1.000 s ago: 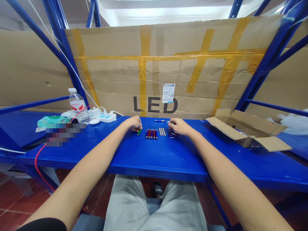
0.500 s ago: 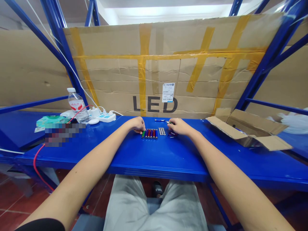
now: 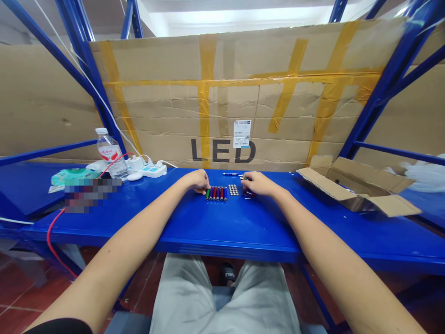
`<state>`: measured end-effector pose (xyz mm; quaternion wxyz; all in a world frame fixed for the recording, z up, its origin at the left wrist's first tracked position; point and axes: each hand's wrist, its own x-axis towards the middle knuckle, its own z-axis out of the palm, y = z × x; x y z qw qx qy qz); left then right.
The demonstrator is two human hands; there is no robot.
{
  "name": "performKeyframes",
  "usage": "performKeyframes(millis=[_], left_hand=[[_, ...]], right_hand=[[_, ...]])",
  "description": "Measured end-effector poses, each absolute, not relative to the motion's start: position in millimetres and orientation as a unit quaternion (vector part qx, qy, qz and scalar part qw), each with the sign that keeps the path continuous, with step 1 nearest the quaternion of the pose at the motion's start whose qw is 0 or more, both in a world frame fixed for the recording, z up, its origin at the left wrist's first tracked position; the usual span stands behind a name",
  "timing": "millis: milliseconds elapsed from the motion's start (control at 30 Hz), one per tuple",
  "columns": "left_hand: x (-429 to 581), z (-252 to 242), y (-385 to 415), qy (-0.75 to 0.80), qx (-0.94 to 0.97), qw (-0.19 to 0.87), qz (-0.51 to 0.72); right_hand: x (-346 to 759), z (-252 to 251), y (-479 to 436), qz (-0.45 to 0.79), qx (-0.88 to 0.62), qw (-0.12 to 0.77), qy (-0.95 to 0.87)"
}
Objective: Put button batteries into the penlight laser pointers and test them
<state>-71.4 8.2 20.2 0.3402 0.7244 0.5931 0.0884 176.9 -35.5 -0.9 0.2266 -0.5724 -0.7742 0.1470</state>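
Note:
My left hand rests on the table, its fingers curled together at the upper end of a green metal tube. That tube stands at the left end of a close row of small red, purple and blue metal tubes with silver ends. Right of the row, small silver discs resembling button cells lie in a grid. My right hand is closed, fingertips pinched around something small and dark that I cannot make out. Below its fingers are some dark shiny pieces. A blue pen-shaped tube lies behind the discs.
An open cardboard box sits at the right of the blue table. To the left are a water bottle, a power strip, a green packet and a red cable. A tall cardboard sheet backs the table.
My right fingertips have shifted very slightly over the dark pieces. My left hand stays at the green tube, and the rows look the same. The whole view has moved a little.

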Motion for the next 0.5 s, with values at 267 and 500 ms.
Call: performKeyframes(millis=[267, 500], left_hand=[[-72, 19, 18, 0.538, 0.802, 0.091, 0.243], [-47, 11, -9, 0.232, 0.920, 0.076, 0.307]], right_hand=[[174, 1, -38, 0.135, -0.546, 0.269, -0.782], [163, -5, -37, 0.245, -0.455, 0.330, -0.790]])
